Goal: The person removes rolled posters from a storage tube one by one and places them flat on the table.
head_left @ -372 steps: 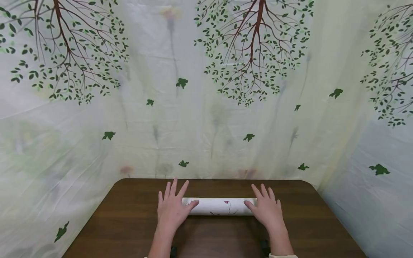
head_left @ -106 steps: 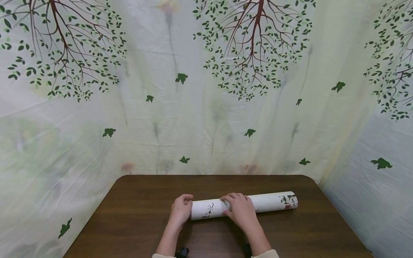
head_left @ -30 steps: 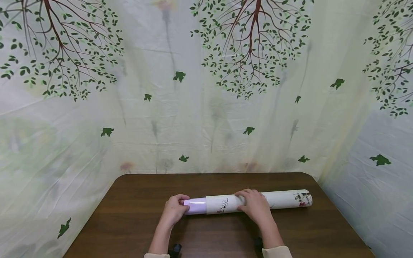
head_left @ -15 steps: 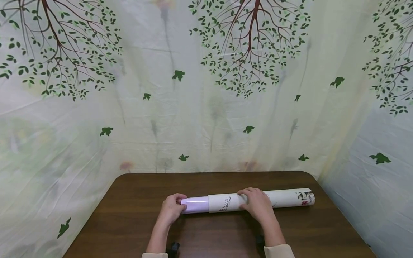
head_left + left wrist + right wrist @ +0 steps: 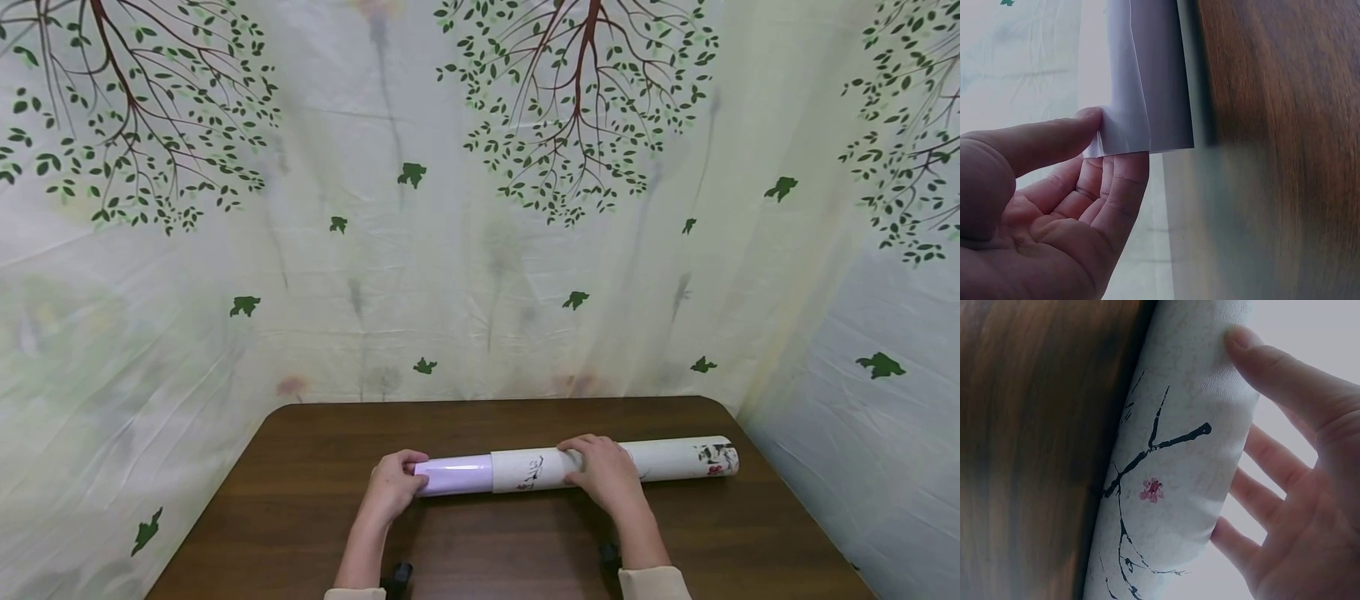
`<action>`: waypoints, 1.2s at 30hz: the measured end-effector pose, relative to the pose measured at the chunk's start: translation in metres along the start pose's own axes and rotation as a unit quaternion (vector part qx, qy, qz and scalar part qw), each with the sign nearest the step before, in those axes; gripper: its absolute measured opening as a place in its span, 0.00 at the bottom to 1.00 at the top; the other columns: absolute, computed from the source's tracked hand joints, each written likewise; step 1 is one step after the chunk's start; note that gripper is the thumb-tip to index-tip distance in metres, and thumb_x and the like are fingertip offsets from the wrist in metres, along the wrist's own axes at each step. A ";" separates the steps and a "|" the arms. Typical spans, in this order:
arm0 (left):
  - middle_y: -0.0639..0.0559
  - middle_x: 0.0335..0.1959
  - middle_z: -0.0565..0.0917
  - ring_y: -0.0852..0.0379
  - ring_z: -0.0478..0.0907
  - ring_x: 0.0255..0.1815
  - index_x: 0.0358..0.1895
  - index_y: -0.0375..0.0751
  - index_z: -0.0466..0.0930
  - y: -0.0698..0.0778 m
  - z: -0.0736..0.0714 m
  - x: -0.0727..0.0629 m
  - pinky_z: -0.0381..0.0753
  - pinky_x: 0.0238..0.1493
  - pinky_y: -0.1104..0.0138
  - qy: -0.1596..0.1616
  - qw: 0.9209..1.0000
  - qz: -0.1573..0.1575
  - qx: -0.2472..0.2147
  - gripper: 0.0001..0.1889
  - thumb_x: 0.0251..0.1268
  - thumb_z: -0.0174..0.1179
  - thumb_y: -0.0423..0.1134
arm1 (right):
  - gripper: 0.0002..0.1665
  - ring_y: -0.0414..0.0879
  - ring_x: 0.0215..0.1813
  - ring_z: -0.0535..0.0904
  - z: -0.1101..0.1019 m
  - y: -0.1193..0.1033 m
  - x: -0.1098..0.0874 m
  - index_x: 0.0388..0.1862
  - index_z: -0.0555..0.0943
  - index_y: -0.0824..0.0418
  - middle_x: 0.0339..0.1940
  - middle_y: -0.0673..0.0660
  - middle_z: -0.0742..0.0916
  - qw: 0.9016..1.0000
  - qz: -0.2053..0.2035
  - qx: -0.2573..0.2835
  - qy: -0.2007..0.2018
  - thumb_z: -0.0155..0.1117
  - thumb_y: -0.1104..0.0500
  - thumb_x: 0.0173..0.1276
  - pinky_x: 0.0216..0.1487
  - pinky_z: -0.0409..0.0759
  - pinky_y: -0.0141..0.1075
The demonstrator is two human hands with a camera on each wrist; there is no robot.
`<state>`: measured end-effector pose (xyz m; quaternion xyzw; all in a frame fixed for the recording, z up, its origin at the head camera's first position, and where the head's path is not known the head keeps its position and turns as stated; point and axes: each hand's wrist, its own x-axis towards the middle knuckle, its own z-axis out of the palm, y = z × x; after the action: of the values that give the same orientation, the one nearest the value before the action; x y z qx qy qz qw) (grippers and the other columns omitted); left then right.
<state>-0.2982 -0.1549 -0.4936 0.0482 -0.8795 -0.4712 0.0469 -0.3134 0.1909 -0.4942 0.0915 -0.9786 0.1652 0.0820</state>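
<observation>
Across the dark brown wood-grain table (image 5: 510,546), a long white cylindrical roll printed with black branches and red blossoms (image 5: 675,459) lies on its side, tilted slightly so its right end sits farther back. From its left end projects a glossy lilac cylindrical roll (image 5: 456,475), narrower than the white one and in line with it. Left hand (image 5: 392,486): pinching the free end of the lilac roll, thumb pressed on the outer surface, fingers passing behind the edge; how deep they reach is hidden. Left wrist view shows a lengthwise seam on the lilac surface. Right hand (image 5: 606,473): arched over the white roll near its middle, gripping it, thumb on one side, parted fingers curved round the other. Cream sleeves (image 5: 654,583) end at both forearms. Behind the table: a pale fabric backdrop (image 5: 480,275) with tree and leaf prints.
</observation>
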 end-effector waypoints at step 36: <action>0.38 0.43 0.85 0.48 0.80 0.43 0.53 0.29 0.87 -0.013 -0.025 0.003 0.77 0.41 0.66 -0.003 1.000 -0.027 -0.002 0.15 0.63 0.68 0.25 | 0.25 0.63 0.67 0.81 -0.011 0.022 -0.004 0.57 0.89 0.47 0.63 0.57 0.88 0.999 0.027 0.024 -0.003 0.83 0.54 0.60 0.67 0.76 0.63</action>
<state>-0.2972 -0.1832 -0.4909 0.0708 -0.8772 -0.4738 0.0317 -0.3131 0.2159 -0.4912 0.0676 -0.9767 0.1905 0.0726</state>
